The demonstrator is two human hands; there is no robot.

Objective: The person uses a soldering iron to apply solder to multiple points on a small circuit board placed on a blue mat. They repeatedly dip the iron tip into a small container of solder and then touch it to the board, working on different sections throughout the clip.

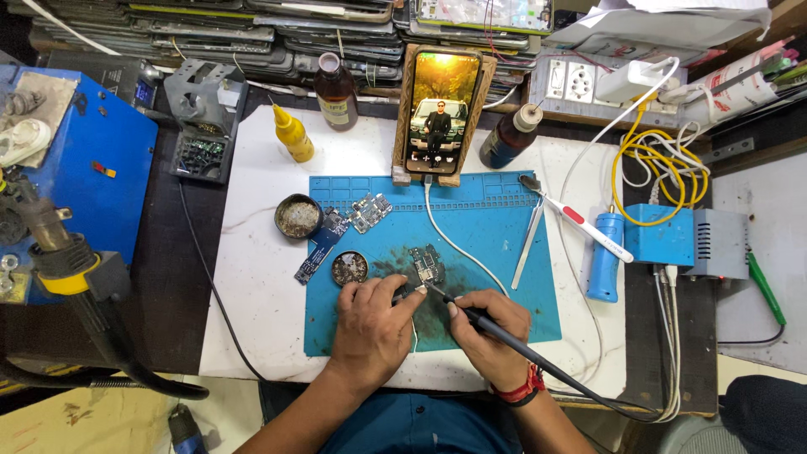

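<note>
A small dark circuit board (427,266) lies on the blue work mat (496,244). My left hand (371,324) rests on the mat just below the board, its fingers pinched on something small and pale against the board's lower edge. My right hand (489,332) grips a black soldering iron (471,313) like a pen. The iron's tip touches the board's lower right corner, and its cable runs off to the lower right.
On the mat lie a round tin (349,268), a blue board strip (319,244) and metal shields (371,210). A phone (438,112) stands in a wooden holder behind. Tweezers (527,244), a toothbrush (580,223), bottles (335,90) and a blue station (660,234) surround them.
</note>
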